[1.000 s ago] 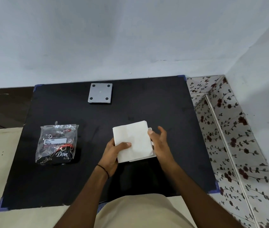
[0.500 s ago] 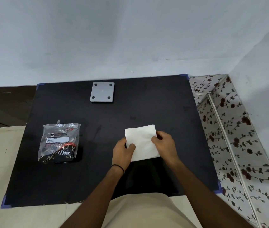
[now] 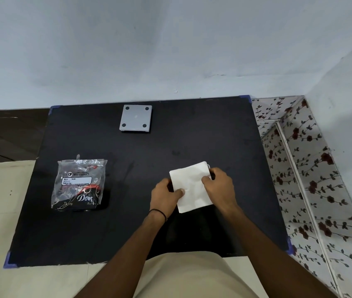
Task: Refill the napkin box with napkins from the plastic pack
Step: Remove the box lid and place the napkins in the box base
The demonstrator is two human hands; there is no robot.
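- While both hands pinch the napkins [image 3: 190, 186], left hand [image 3: 166, 195] at the near-left edge and right hand [image 3: 219, 186] at the far-right, the stack sits on the box, mostly hidden beneath.
- Best to square the edges with the box, then press down evenly.
- Pack [image 3: 79, 184] lies well left on the counter [image 3: 192, 136]; grey lid [image 3: 135, 118] far back.

You have a black tabletop [image 3: 192, 136] with blue corner pieces, and on it a white stack of napkins [image 3: 190, 186], a plain grey square lid [image 3: 135, 118] with four dark dots, and a clear plastic pack [image 3: 79, 183] printed in black, red and white. The wall is pale blue-grey; the tiles [image 3: 312, 179] at your right are white with dark red roses on vines
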